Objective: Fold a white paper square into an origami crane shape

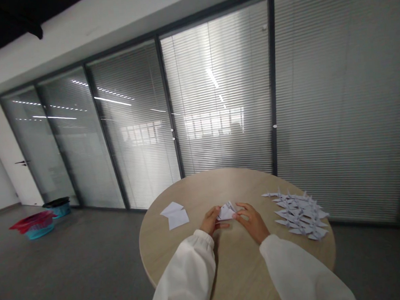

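My left hand [211,220] and my right hand [252,221] pinch a partly folded piece of white paper [226,211] between them, just above the middle of the round wooden table [236,275]. Both white sleeves end in gathered cuffs at the wrists. To the left lie a few flat white paper sheets [174,215]. To the right sits a heap of several folded paper cranes [297,214], out of reach of my fingers.
Beyond the table stands a glass partition with grey blinds [340,103]. A white door [19,158] is at the far left. On the grey floor, a red and blue basket [37,225] and a dark-rimmed blue bin [58,207] stand to the left.
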`<state>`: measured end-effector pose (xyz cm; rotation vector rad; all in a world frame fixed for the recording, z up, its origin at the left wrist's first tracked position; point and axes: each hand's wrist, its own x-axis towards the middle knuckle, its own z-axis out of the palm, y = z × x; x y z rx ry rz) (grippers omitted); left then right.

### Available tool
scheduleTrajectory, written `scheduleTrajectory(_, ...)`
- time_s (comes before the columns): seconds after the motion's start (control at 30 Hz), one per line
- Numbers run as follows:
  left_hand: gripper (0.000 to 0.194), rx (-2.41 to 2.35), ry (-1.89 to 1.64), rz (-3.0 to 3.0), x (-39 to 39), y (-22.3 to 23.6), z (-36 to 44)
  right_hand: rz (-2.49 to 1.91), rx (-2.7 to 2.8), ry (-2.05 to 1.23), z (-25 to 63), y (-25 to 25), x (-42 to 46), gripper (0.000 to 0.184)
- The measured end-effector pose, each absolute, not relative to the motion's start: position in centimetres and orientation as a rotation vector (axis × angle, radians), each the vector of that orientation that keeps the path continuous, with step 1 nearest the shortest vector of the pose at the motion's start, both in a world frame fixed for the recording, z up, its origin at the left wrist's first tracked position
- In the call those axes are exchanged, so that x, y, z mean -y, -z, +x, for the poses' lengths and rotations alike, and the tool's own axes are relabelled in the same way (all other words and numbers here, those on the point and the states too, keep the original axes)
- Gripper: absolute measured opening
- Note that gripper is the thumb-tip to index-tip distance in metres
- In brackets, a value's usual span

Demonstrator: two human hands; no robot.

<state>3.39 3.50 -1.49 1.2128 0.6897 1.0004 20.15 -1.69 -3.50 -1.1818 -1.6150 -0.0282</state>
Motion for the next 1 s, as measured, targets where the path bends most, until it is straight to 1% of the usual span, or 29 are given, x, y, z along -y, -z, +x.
scheduleTrajectory(0.13,0.037,-0.631,-0.962,1.224,-3.48,1.68,3.44,-1.180,1.574,0.001,20.46,3.68,1.35,0.021)
scheduleTrajectory(0.3,0.040,-0.640,-0.918,1.281,-2.90,1.29,3.57,-1.191,1.532,-0.019,20.39,3.58,1.47,0.019)
scheduleTrajectory(0.37,0.046,-0.638,-0.900,1.329,-2.66,1.20,3.71,-1.194,1.531,-0.030,20.31,3.50,1.59,0.018)
scheduleTrajectory(0.47,0.061,-0.621,-0.899,1.415,-2.57,1.32,3.93,-1.193,1.523,-0.051,20.20,3.44,1.68,0.018)
scheduleTrajectory(0.53,0.066,-0.630,-0.928,1.453,-2.71,1.52,4.00,-1.194,1.514,-0.058,20.15,3.45,1.68,0.018)
scheduleTrajectory(0.6,0.064,-0.651,-0.966,1.459,-2.93,1.68,3.99,-1.192,1.512,-0.055,20.11,3.46,1.66,0.018)
scheduleTrajectory(0.77,0.050,-0.681,-1.000,1.442,-3.25,1.60,3.77,-1.201,1.536,-0.063,20.03,3.39,1.75,0.019)
scheduleTrajectory(1.0,0.049,-0.674,-0.994,1.411,-3.46,1.43,3.52,-1.164,1.550,-0.119,19.95,3.39,1.76,0.020)
